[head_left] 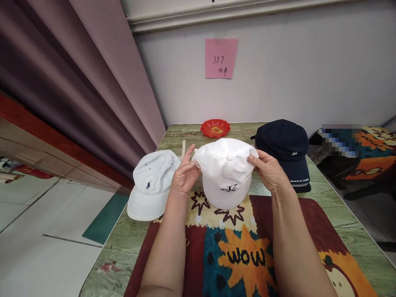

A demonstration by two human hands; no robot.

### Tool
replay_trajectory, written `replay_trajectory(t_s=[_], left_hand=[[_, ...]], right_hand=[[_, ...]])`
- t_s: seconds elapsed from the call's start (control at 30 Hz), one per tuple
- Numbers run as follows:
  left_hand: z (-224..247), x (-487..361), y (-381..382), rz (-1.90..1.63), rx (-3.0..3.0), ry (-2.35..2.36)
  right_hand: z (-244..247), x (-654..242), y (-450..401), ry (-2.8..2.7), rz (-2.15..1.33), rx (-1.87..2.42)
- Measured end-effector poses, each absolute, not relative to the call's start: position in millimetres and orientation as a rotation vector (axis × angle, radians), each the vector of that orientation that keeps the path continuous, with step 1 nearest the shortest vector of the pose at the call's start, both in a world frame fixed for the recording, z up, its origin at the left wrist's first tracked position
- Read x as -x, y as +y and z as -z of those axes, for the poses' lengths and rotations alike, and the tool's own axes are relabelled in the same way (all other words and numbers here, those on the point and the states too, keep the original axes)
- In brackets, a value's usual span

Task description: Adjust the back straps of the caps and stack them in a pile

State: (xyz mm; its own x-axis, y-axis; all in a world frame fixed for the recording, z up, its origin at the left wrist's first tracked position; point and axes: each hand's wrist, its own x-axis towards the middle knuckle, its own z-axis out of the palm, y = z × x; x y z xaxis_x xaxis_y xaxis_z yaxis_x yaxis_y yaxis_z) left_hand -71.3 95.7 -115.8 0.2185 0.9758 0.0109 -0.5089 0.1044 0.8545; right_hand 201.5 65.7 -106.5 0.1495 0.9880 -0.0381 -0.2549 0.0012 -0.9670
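Between my two hands is a white cap [227,169] with a dark logo, its brim toward me, over the patterned mat [198,268]. My left hand [186,173] pinches its left edge, with one finger raised. On the right edge, my right hand [267,167] grips the cloth between thumb and fingers. A pale blue cap [153,181] with a small dark emblem lies left of my left hand. Behind my right hand rests a navy cap [281,144], its brim toward me.
A red scalloped dish [215,128] stands at the back of the green table [337,206]. A pink note [221,58] is on the wall behind. Purple curtains [102,74] hang at the left. A dark chair and another patterned cloth [375,144] show at the right.
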Motion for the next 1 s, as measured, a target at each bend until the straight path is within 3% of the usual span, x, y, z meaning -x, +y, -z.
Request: replay_trajectory(t_s=[0.33,0.6,1.0], left_hand=[[119.2,76.1,99.5,-1.189,-0.899,0.831],[123.1,78.8,97.2,-1.195,-0.717,0.668],[107.2,77.8,86.0,-0.714,-1.059,0.775]], right_hand=[[107.4,-200.2,66.6,-0.931,-1.138,1.059],[103.3,-193.1,65.8,-0.763,-1.267,1.012],[108.5,-174.8,63.1,-0.815,-1.546,1.002]])
